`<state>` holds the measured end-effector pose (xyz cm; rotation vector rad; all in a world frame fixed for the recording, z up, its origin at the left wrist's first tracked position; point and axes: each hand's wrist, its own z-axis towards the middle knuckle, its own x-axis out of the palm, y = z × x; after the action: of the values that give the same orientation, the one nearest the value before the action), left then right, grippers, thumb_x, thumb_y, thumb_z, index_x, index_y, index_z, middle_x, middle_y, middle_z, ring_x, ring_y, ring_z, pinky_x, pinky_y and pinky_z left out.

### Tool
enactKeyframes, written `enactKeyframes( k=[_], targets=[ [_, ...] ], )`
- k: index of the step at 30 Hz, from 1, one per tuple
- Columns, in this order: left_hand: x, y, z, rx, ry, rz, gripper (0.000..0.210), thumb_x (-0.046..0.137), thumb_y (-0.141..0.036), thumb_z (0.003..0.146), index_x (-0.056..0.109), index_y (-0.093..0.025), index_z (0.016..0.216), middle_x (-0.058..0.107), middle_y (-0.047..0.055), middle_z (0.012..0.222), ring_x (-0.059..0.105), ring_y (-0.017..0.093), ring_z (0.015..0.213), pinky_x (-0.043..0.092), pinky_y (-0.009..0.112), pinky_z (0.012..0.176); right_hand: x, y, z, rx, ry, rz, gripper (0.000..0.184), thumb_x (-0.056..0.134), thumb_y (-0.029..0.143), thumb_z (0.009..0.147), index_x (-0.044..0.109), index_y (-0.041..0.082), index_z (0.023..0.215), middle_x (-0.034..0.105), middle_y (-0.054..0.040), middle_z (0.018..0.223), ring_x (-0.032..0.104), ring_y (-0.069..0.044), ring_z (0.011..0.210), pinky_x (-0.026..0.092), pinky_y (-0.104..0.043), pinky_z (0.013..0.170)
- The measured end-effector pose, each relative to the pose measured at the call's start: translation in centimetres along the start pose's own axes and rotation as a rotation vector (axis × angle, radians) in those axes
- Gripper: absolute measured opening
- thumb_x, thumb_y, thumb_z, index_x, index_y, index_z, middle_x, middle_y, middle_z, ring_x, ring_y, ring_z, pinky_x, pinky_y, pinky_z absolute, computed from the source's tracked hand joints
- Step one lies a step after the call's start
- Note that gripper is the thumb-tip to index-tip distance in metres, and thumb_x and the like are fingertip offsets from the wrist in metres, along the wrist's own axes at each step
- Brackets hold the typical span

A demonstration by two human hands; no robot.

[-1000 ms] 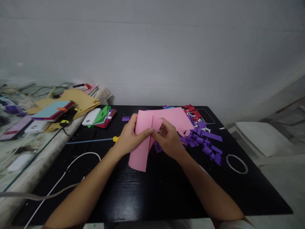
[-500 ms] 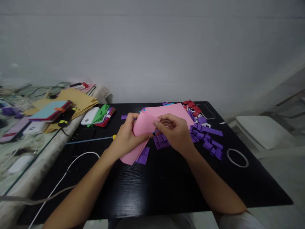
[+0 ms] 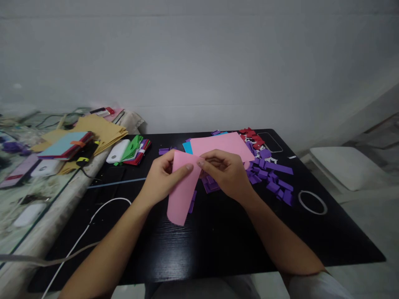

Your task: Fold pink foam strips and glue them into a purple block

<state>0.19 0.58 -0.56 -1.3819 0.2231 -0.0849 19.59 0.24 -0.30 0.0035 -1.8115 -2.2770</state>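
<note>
A folded sheet of pink paper (image 3: 181,199) is held up above the black table, its lower end curving down toward me. My left hand (image 3: 162,174) is closed on its left side, thumb lying across the front face. At the upper right corner, my right hand (image 3: 226,172) pinches the paper between thumb and fingers. Behind the hands lies a larger pink sheet (image 3: 221,145) on top of a blue sheet (image 3: 187,147). Small purple paper pieces (image 3: 211,185) lie under and beside my hands, partly covered.
Purple scraps (image 3: 274,178) and red scraps (image 3: 254,137) are heaped at the right, near a white ring (image 3: 312,202). To the left lie a green paper bundle (image 3: 133,149), a white device (image 3: 118,151) and a white cable (image 3: 90,220). A white stool (image 3: 339,166) stands beyond the table.
The held pink paper has turned more upright and its front now faces me as a narrow flat strip. My left thumb has moved up onto its face; the right hand stays at the corner.
</note>
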Motion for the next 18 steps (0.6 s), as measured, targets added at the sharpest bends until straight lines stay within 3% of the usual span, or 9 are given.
enactKeyframes(
  k=[6, 12, 18],
  targets=[
    [-0.25, -0.28, -0.38, 0.039, -0.033, 0.056, 0.028, 0.084, -0.039, 0.083, 0.069, -0.016, 0.080, 0.066, -0.001, 0.071, 0.060, 0.012, 0.063, 0.047, 0.019, 0.055, 0.27, 0.09, -0.31, -0.088, -0.024, -0.029, 0.026, 0.094, 0.032, 0.076, 0.079, 0.023, 0.095, 0.078, 0.0018, 0.079, 0.076, -0.013, 0.069, 0.066, -0.023, 0.064],
    [-0.46, 0.03, -0.44, 0.026, -0.016, 0.014, 0.028, 0.085, -0.044, 0.084, 0.079, -0.017, 0.091, 0.072, 0.001, 0.079, 0.063, 0.013, 0.067, 0.049, 0.020, 0.059, 0.47, 0.04, -0.83, -0.108, -0.015, -0.034, 0.023, 0.092, 0.033, 0.079, 0.081, 0.024, 0.097, 0.080, 0.0006, 0.083, 0.078, -0.015, 0.074, 0.068, -0.026, 0.069],
    [-0.64, 0.12, -0.59, -0.070, -0.061, -0.095, 0.030, 0.089, -0.044, 0.079, 0.080, -0.017, 0.088, 0.074, 0.001, 0.075, 0.062, 0.012, 0.060, 0.049, 0.021, 0.055, 0.20, 0.61, -0.96, -0.096, 0.063, 0.049, 0.027, 0.094, 0.026, 0.076, 0.081, 0.024, 0.100, 0.080, 0.0018, 0.085, 0.078, -0.014, 0.076, 0.068, -0.024, 0.071]
  ],
)
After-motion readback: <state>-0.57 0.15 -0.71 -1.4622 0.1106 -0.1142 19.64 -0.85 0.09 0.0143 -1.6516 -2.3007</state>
